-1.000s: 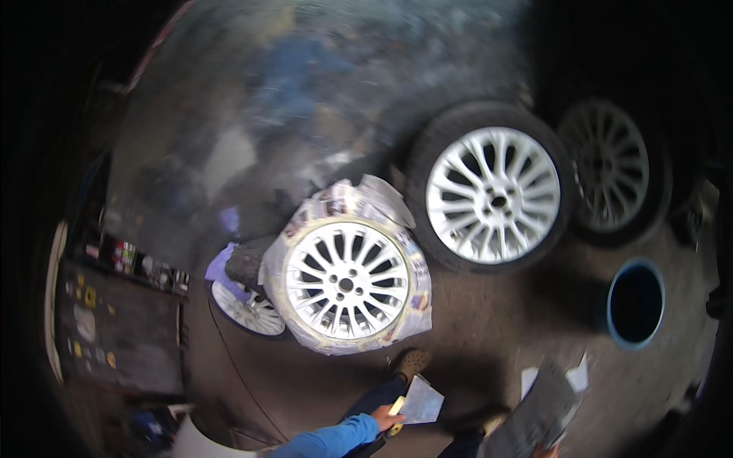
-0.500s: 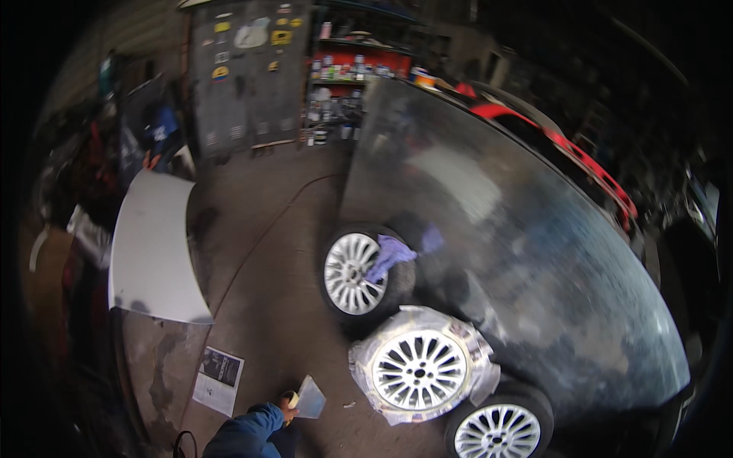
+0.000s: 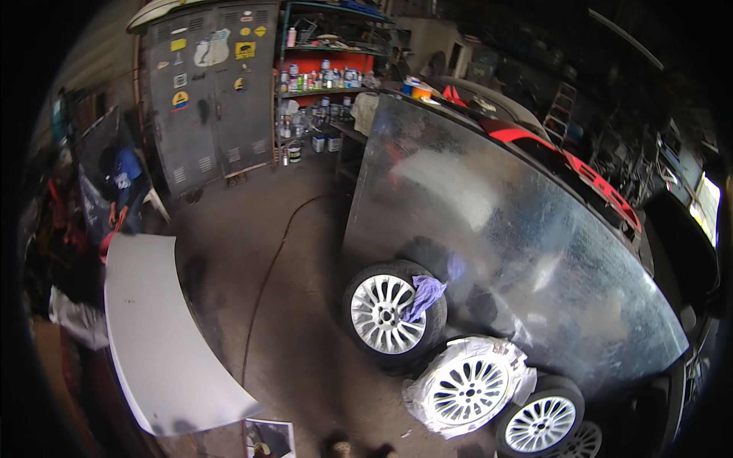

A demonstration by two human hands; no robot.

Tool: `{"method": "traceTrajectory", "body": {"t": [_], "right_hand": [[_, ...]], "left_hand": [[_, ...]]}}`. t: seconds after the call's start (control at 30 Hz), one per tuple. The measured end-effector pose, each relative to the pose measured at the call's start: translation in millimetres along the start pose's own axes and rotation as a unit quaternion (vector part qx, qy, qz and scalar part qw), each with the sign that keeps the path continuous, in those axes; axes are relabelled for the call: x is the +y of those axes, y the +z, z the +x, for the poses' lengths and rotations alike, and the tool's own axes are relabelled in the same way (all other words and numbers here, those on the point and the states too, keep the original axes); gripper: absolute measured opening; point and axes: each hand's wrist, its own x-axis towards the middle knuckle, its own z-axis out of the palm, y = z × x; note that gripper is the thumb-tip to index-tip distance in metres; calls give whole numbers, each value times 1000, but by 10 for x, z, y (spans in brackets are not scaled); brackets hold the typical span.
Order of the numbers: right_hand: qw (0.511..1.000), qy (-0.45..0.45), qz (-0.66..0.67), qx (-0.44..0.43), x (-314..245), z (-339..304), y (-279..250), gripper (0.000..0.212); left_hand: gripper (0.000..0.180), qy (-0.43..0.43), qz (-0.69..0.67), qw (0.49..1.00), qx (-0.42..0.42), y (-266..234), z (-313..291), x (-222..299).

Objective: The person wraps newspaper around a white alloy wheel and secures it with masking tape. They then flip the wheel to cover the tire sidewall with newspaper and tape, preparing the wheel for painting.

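Neither of my hands is in the picture. Low in the view a car wheel with white spokes (image 3: pixel 370 313) leans against a large sheet-metal panel (image 3: pixel 527 229), a crumpled purple cloth (image 3: pixel 424 298) draped over its tyre. Beside it lies another white rim (image 3: pixel 452 391), its tyre covered in masking paper and tape. A third white-spoked wheel (image 3: pixel 540 424) sits to the right, with part of a further wheel behind it. At left a pale grey car body panel (image 3: pixel 164 343) is raised above the floor. Two brown shoe tips (image 3: pixel 340 447) show at the bottom edge.
A hose (image 3: pixel 263 282) snakes across the floor towards a printed sheet (image 3: pixel 269 437). Grey lockers (image 3: pixel 210 114) and shelves of cans (image 3: pixel 324 80) stand at the back. A person in blue (image 3: pixel 126 179) is beyond the grey panel. Red car bodywork (image 3: pixel 569 156) lies behind the metal sheet.
The view has swung upward and left, so the wheels and panels sit lower. My blue-sleeved arm, whose hand held a flat plate and something yellow, has dropped out of sight.
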Motion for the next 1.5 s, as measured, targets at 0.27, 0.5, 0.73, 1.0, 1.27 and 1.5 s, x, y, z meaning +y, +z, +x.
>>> {"method": "traceTrajectory", "body": {"t": [0.27,0.5,0.73,1.0,1.27,1.5], "right_hand": [[701,-477,-426,317,-1471,1852,-1374,17],[873,-413,113,236,-3667,3329,-4359,28],[811,-448,212,311,-5104,4309,-7545,33],[605,-344,611,377,-5751,5906,-9298,33],[417,-336,699,474,-6428,7250,-9749,27],[671,32,-43,740,-6715,8194,-10073,41]], "left_hand": [[45,167,-108,980,-12,-526,1585,2016],[40,243,-200,948,35,-860,3241,3900],[54,1,-140,990,26,-846,4008,3702],[22,-84,98,991,-25,-946,4906,3974],[30,8,67,998,11,-1775,7406,6407],[47,135,10,982,131,-1801,8858,8514]]}}
